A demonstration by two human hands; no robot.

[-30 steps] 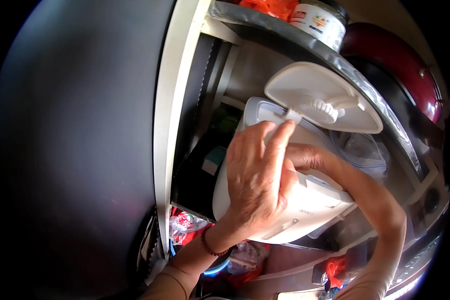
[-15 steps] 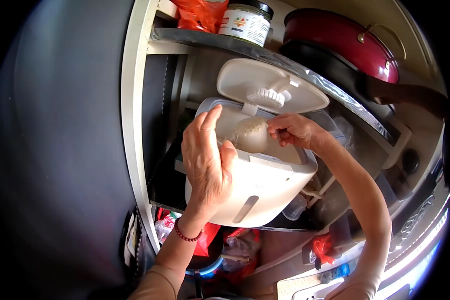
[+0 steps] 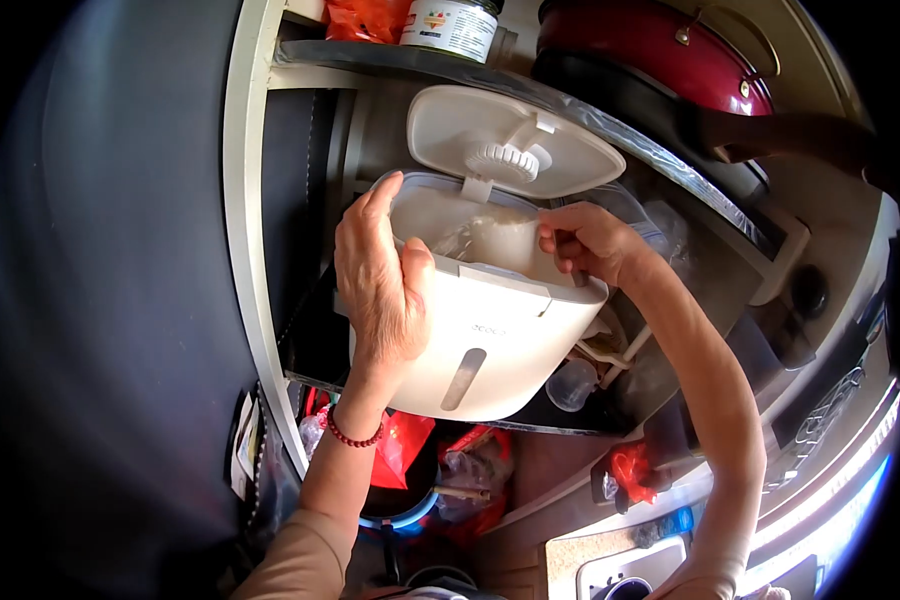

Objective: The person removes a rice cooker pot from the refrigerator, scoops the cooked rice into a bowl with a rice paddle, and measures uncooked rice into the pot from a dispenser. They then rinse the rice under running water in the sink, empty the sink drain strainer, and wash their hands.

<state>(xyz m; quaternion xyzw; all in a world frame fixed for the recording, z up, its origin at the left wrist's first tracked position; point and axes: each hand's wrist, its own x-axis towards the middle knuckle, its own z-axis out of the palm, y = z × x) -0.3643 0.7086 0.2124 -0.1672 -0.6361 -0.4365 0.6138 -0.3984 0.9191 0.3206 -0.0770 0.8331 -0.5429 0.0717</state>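
Note:
A white bin point(image 3: 500, 345) stands tilted on the middle shelf, its lid point(image 3: 515, 140) raised at the back. My left hand point(image 3: 378, 285) lies against the bin's left rim, thumb and fingers apart. At the right side of the opening, my right hand point(image 3: 590, 243) pinches the handle of a white cup point(image 3: 505, 243) inside the bin. Pale grains show around and at the top of the cup. The bin's bottom inside is hidden by its front wall.
Above, a shelf point(image 3: 390, 60) bears a labelled jar point(image 3: 450, 28), an orange bag and a red pan point(image 3: 650, 50) whose dark handle sticks out to the right. A clear plastic cup point(image 3: 571, 385) lies beside the bin. Below are red bags point(image 3: 402, 448) and a blue-rimmed bucket point(image 3: 410, 515).
My right hand has come up from deep in the bin with the grain-filled cup, which now sits slightly lower than half a second ago. The camera view has shifted.

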